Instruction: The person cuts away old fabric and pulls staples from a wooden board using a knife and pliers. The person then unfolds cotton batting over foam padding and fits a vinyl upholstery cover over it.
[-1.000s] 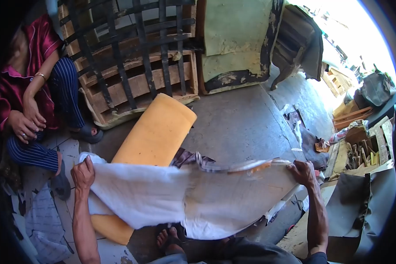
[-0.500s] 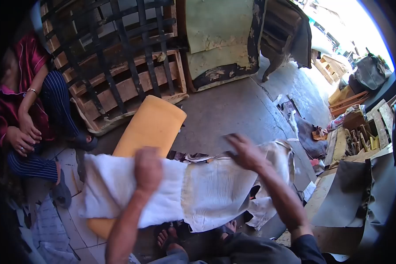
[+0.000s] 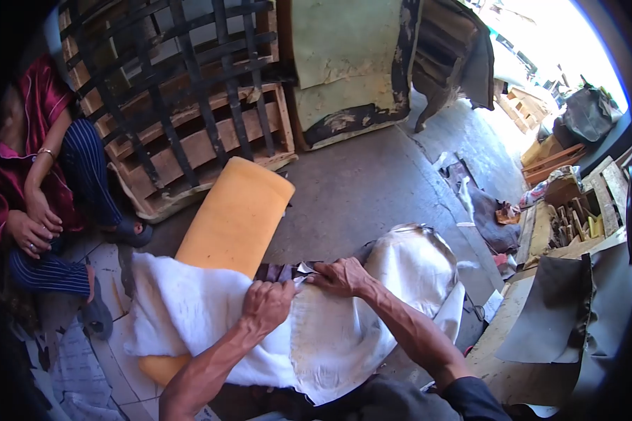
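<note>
A long piece of white fabric (image 3: 337, 344) lies spread in front of me, with fluffy white padding (image 3: 175, 302) on its left part and a seam between the two. My left hand (image 3: 268, 304) is closed on the far edge by the seam. Close beside it, my right hand (image 3: 340, 276) pinches the same edge, and a small pale flap shows between the hands. Dark brown material (image 3: 277, 272) peeks out beyond that edge. A yellow foam block (image 3: 235, 210) runs out from under the padding, which hides its middle.
At the left sits a person in a maroon top (image 3: 45, 91), hands together. A wooden frame with black webbing (image 3: 189, 91) and a worn greenish panel (image 3: 351, 63) stand at the back. Wood scraps (image 3: 576, 217) and grey sheets (image 3: 548, 309) lie right.
Both hands came down onto the fabric's far edge and closed on it near the seam. The right hand moved left, and the fabric's right part now bulges up.
</note>
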A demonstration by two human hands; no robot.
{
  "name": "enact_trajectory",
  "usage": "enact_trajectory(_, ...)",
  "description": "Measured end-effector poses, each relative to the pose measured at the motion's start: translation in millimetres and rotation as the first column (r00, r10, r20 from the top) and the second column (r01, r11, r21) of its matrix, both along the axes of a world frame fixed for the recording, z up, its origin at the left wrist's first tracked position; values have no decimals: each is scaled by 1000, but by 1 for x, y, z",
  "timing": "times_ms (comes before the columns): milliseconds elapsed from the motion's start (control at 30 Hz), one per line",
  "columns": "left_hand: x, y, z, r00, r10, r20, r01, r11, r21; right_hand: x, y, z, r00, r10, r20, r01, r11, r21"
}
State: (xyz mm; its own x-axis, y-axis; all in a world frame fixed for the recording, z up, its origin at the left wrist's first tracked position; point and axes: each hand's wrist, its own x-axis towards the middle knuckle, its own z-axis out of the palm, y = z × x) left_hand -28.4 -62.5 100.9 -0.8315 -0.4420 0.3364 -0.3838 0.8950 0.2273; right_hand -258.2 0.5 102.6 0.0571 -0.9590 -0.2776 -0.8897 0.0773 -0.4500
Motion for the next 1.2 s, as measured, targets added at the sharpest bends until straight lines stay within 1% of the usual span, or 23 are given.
enact_trajectory(67,8,4,24,998,57,29,-57,998,13,-5,0,7,999,-37,29,39,998,-52)
enact_trajectory(100,12,6,30,998,61,0,-61,998,32,-8,-1,10,998,-54,24,55,998,-44)
enact_trajectory(133,16,9,35,999,50,6,-50,998,34,-6,3,9,997,-65,30,66,997,-41)
enact_trajectory(200,19,8,42,990,131,54,-137,982,132,-9,-1,11,997,-73,25,75,992,-97)
enact_trajectory(267,26,17,48,990,129,63,-138,979,151,-6,1,11,996,-81,29,83,994,-74)
enact_trajectory(367,30,27,63,974,132,181,-164,971,174,-6,-2,0,996,-88,19,90,982,-168)
enact_trajectory(467,37,33,68,963,130,238,-192,946,260,-6,-5,-6,996,-94,6,94,983,-160)
enact_trajectory(533,49,45,87,953,102,284,-189,935,299,-32,-12,-29,969,-184,-163,182,983,-23)
enact_trajectory(567,62,57,102,938,71,338,-192,921,339,-82,0,-76,925,-380,28,379,911,-160)
enact_trajectory(600,86,68,118,946,91,312,-200,920,338,-151,20,-120,786,-515,342,569,819,-74)
enact_trajectory(633,112,71,122,968,144,204,-216,894,393,-145,23,-75,751,-649,120,659,747,-85)
enact_trajectory(667,129,69,120,960,217,175,-269,883,384,-142,30,-24,668,-734,-124,724,679,-119)
enact_trajectory(700,144,59,107,918,318,239,-392,821,415,-129,34,-3,663,-737,-127,731,675,-102)
enact_trajectory(767,152,28,95,843,452,290,-533,776,339,-110,16,30,794,-587,-157,587,808,-57)
enact_trajectory(800,145,19,95,771,513,377,-626,719,302,-98,9,37,824,-546,-153,539,838,-86)
enact_trajectory(833,136,15,94,798,543,263,-599,762,245,-85,7,48,851,-518,-89,512,855,-79)
enact_trajectory(867,121,20,102,827,529,191,-562,788,251,-72,1,64,872,-489,-16,486,870,-83)
enact_trajectory(900,105,26,102,855,506,110,-518,844,141,-60,-7,82,877,-481,-11,477,873,-98)
enact_trajectory(1000,50,54,98,952,305,24,-302,925,231,-33,-7,126,910,-414,-29,410,907,-99)
enact_trajectory(1067,27,61,90,964,264,39,-267,943,201,-30,-10,141,907,-422,-10,415,896,-158)
enact_trajectory(1133,12,58,66,937,258,237,-342,822,456,-34,-9,144,898,-440,18,435,878,-198)
enact_trajectory(1167,15,61,49,960,261,106,-280,919,277,-35,-9,148,892,-451,-40,437,880,-184)
enact_trajectory(1200,19,63,41,962,251,103,-271,922,277,-36,-7,150,882,-462,-99,443,881,-167)
